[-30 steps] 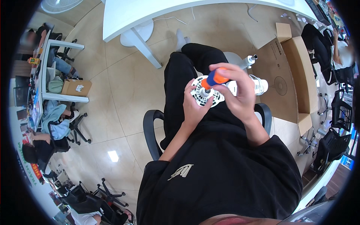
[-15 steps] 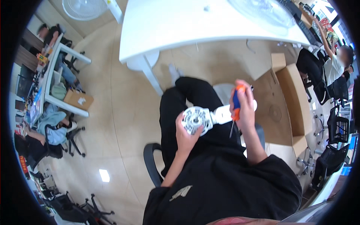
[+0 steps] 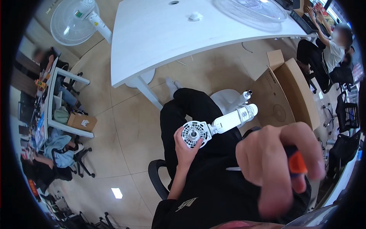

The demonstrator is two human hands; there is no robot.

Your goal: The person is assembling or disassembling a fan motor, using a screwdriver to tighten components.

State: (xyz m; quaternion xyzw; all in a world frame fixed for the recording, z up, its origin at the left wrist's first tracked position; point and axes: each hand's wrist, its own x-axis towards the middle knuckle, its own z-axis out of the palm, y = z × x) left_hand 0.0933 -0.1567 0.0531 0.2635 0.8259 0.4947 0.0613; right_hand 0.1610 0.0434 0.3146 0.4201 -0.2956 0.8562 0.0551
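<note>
My left hand [image 3: 184,153] grips the round, slotted end of a white fan motor head [image 3: 193,133], fingers and thumb on its rim. A metal shaft stands out of its middle. The attached white neck [image 3: 228,120] points right over my lap, with a cord wrapped near its far end. Close to the camera and large in view, my right hand [image 3: 267,162] is curled around a screwdriver [image 3: 297,162] with an orange and dark blue handle. Part of its thin metal shank shows left of the fingers; its tip is apart from the fan head.
Ahead stands a white table [image 3: 152,49] with a wire fan guard [image 3: 255,11] and a crumpled white piece [image 3: 195,16]. Beyond its left side is a standing fan [image 3: 76,23]. A white round base [image 3: 225,100] with a post stands by my knees, an open cardboard box [image 3: 303,95] to the right. Other people sit both sides.
My right hand has moved from beside the fan's neck up toward the camera, carrying the screwdriver. My left hand still holds the fan head. The view has shifted slightly.
</note>
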